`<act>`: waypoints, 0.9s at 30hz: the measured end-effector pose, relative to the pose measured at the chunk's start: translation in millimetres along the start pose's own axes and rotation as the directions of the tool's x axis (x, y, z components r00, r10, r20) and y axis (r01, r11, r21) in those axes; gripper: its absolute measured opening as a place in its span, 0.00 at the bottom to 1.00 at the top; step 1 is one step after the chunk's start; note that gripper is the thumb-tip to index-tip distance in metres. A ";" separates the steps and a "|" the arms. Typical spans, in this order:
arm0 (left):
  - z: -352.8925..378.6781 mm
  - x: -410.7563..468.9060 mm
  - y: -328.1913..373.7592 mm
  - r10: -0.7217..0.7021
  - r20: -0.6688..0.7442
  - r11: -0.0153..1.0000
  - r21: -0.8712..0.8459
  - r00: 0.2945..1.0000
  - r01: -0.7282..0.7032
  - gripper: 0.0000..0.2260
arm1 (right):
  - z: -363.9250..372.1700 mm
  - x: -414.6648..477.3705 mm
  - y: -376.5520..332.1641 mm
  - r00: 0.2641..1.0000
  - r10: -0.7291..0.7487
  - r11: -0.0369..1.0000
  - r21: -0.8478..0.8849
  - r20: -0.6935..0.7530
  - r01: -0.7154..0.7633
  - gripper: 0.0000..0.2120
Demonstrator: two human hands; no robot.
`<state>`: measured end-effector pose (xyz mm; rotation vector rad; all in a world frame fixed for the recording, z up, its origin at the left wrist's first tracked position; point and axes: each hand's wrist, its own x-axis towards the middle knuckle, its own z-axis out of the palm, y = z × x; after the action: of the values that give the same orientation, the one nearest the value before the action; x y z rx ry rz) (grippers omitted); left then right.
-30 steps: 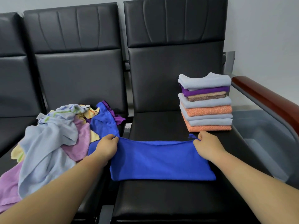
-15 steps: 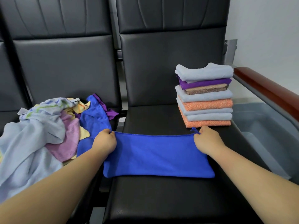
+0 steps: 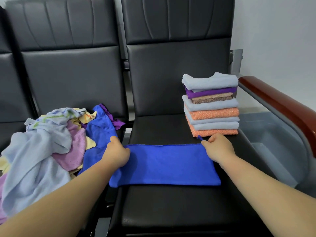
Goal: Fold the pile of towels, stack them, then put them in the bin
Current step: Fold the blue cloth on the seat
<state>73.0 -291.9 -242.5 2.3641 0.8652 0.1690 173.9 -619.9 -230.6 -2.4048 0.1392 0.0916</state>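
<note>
A single head-worn wide-angle camera looks forward and steeply down from over the front edge of the black padded bench (image 3: 171, 211). It sits close: the left forearm (image 3: 59, 202) and right forearm (image 3: 265, 194) rise from the bottom corners, and the folded royal-blue microfibre towel (image 3: 167, 163) lies mid-frame. The top takes in the black backrests (image 3: 177, 74) and pale wall (image 3: 273, 31). The left edge crops the heap of loose pastel towels (image 3: 42, 151); the right crops the grey plastic bin (image 3: 277, 132) beyond the red-brown wooden armrest (image 3: 282, 106).
</note>
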 end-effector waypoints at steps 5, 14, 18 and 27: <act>5.5 -23.2 18.2 0.060 0.039 0.973 0.221 0.997 -0.067 0.14 | 1.2 -13.8 0.2 0.991 -0.135 0.986 -0.100 -0.014 0.133 0.06; 33.5 -57.2 46.7 0.261 0.238 0.885 0.328 0.935 -0.330 0.11 | 9.0 -40.0 -8.8 0.821 -0.427 0.787 -0.292 0.378 0.543 0.06; 39.9 -61.5 61.1 0.334 0.292 0.871 0.268 0.896 -0.412 0.09 | 2.7 -41.6 -12.3 0.861 -0.357 0.762 -0.420 0.363 0.493 0.08; 54.4 -42.1 63.5 0.416 0.460 0.687 0.406 0.784 -0.603 0.28 | -18.3 -78.6 -8.5 0.767 -0.319 0.809 -0.262 0.556 0.527 0.09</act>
<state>91.8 -383.6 -245.6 2.9983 0.0287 -0.2934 97.6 -619.9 -203.1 -2.6653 -0.7512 0.5593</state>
